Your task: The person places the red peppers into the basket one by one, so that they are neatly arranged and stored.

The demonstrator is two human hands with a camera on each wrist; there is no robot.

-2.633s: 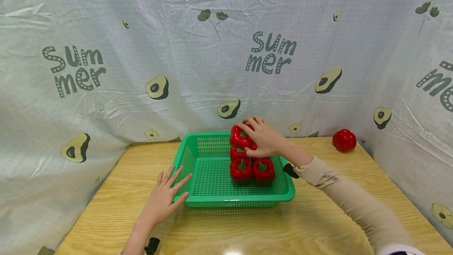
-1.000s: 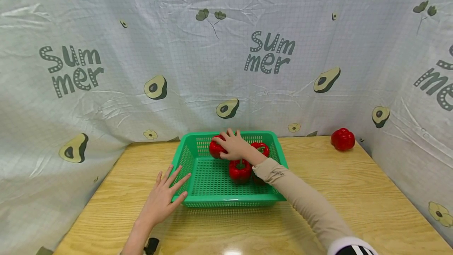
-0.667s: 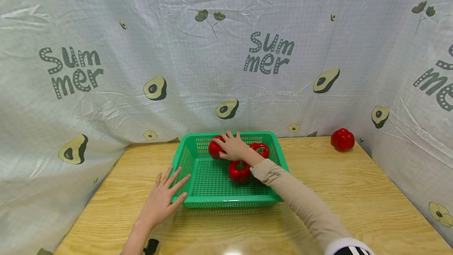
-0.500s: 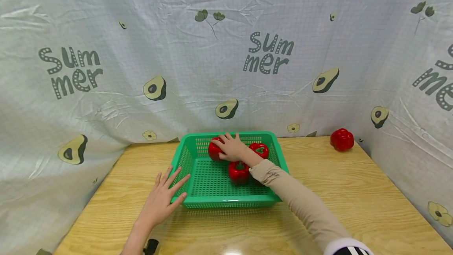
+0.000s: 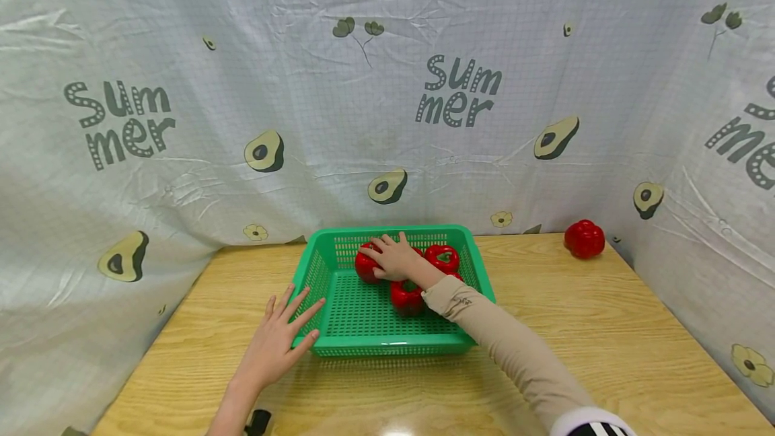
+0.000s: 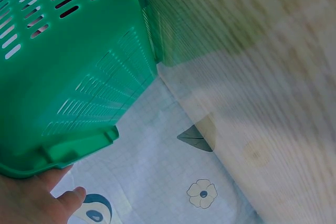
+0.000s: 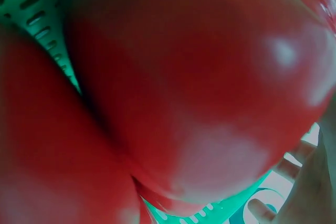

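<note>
A green plastic basket stands on the wooden table with several red bell peppers inside, mostly toward its right half. My right hand reaches over them and grips one red bell pepper near the back wall, fingers and thumb bent over it. Close by are a front pepper and a back-right pepper; others hide partly under my hand and sleeve. My left hand rests with spread fingers on the basket's left rim. In the right wrist view, a large pepper blocks much of my hand.
One more red bell pepper lies on the table at the back right, outside the basket. A printed cloth hangs behind the table and along both sides.
My right hand has carried the bell pepper left from above the other peppers, then lowered it a little within the basket. The left hand stays on the rim.
</note>
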